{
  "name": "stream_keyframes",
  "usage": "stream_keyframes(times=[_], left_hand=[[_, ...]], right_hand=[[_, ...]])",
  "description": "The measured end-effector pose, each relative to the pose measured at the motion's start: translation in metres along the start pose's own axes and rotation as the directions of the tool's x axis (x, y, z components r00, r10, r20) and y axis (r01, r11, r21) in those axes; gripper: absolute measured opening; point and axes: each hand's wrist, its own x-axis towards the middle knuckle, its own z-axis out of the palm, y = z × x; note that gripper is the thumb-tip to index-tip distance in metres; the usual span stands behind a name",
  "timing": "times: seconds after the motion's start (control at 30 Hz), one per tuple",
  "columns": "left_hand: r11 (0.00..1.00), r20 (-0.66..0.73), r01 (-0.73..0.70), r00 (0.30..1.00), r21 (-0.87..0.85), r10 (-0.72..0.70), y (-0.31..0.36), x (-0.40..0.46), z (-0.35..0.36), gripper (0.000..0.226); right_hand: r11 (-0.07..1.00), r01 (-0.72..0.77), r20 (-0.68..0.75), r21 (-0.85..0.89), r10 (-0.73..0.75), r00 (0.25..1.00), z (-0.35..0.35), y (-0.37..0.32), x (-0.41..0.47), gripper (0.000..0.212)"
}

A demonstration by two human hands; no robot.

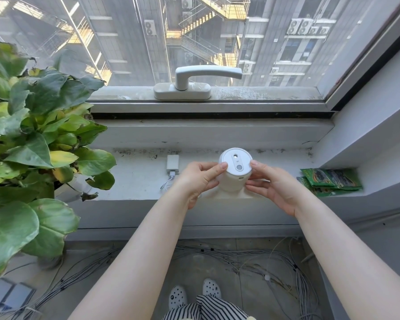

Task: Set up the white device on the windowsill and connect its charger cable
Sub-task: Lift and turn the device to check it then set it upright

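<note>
The white device (234, 172) is a round cylinder standing upright on a flat white base on the windowsill (139, 179), with a small port in its near side. My left hand (198, 181) grips its left side, thumb on the top rim. My right hand (271, 184) holds its right side the same way. A white charger block (172, 163) lies on the sill to the left of the device. Its white cable (166, 184) runs from the block toward my left hand, and the cable's far end is hidden.
A large leafy potted plant (32, 144) fills the left of the sill. Green packets (330, 181) lie at the right end by the wall. The window handle (194, 79) sits above. Several cables (252, 257) cover the floor below.
</note>
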Motion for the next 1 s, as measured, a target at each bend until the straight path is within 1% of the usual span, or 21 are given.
stream_keyframes(times=[0.13,0.17,0.23,0.27,0.33,0.43,0.53,0.67,0.83,0.9,1.0], left_hand=[[1.0,-0.005,-0.028,1.0,0.014,0.028,-0.002,0.001,0.001,0.038],[0.999,-0.012,-0.038,0.999,0.017,0.038,-0.002,0.0,0.002,0.04],[0.998,-0.045,-0.056,0.997,0.003,0.056,-0.005,0.001,0.002,0.056],[0.998,-0.068,-0.06,0.996,-0.009,0.059,-0.006,0.001,0.002,0.059],[0.997,-0.107,-0.067,0.992,-0.025,0.064,-0.008,0.002,0.003,0.054],[0.998,-0.121,-0.059,0.991,-0.032,0.054,-0.007,0.001,0.004,0.04],[0.998,-0.129,-0.048,0.991,-0.052,0.041,-0.005,0.0,0.006,0.03],[0.996,-0.14,-0.042,0.99,-0.079,0.031,-0.004,0.0,0.009,0.027],[0.993,-0.143,-0.037,0.99,-0.115,0.02,-0.004,-0.002,0.01,0.031],[0.992,-0.146,-0.034,0.989,-0.118,0.016,-0.003,-0.001,0.01,0.031],[0.992,-0.148,-0.033,0.989,-0.126,0.014,-0.003,-0.001,0.011,0.026]], right_hand=[[1.0,-0.008,-0.01,0.025,0.008,1.0,0.0,-0.001,0.001,0.043],[0.999,-0.011,-0.011,0.033,0.011,1.0,0.0,-0.001,0.001,0.044],[0.999,-0.017,-0.014,0.051,0.017,1.0,0.0,-0.001,0.001,0.044],[0.998,-0.019,-0.018,0.058,0.02,1.0,0.0,-0.001,0.001,0.044],[0.998,-0.022,-0.025,0.067,0.023,0.999,0.001,-0.001,0.0,0.042],[0.997,-0.019,-0.025,0.072,0.021,0.999,0.002,-0.002,0.0,0.034],[0.998,-0.025,-0.027,0.066,0.027,0.999,0.001,-0.002,0.0,0.034],[0.997,-0.041,-0.022,0.066,0.043,0.999,0.0,-0.004,0.0,0.033],[0.998,-0.035,0.002,0.061,0.035,0.999,0.0,-0.004,-0.004,0.023],[0.998,-0.033,0.003,0.059,0.033,0.999,0.0,-0.004,-0.005,0.023],[0.998,-0.032,0.0,0.055,0.032,0.999,0.0,-0.005,-0.004,0.023]])
